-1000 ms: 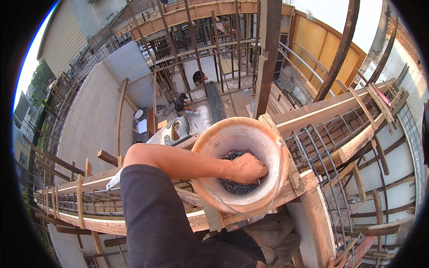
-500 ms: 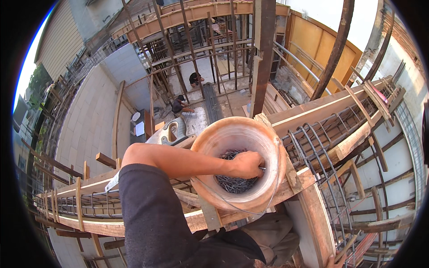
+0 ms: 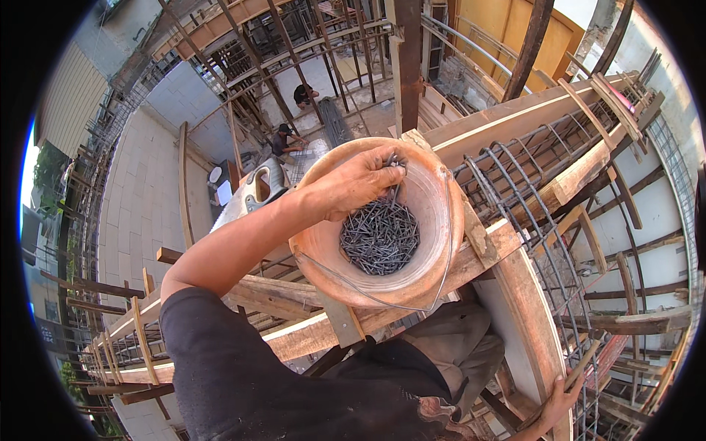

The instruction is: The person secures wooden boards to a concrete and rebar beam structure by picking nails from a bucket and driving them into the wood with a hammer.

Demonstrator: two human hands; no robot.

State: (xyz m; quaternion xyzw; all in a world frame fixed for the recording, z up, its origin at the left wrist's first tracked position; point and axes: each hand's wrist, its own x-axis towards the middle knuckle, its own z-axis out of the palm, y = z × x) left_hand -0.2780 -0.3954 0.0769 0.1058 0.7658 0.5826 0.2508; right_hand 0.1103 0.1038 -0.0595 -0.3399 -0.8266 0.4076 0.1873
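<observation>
My left hand is closed on a few dark nails at the far inner side of a worn orange-white bucket. Below it, a heap of loose nails covers the bucket's bottom. The bucket stands on timber formwork, its thin wire handle hanging over the near rim. At the lower right, my right hand is wrapped round a slim wooden stick beside the edge of a formwork board. Just left of the bucket lies a handsaw with a grey handle.
Steel rebar cages run inside the formwork on both sides. A wooden post rises beyond the bucket. Far below, two people crouch on the lower floor near bundled bars. A pale block wall stands at left.
My left hand has risen from the nail heap toward the bucket's far rim, with nails in its fingers. My right hand shows more at the lower right as the view has shifted.
</observation>
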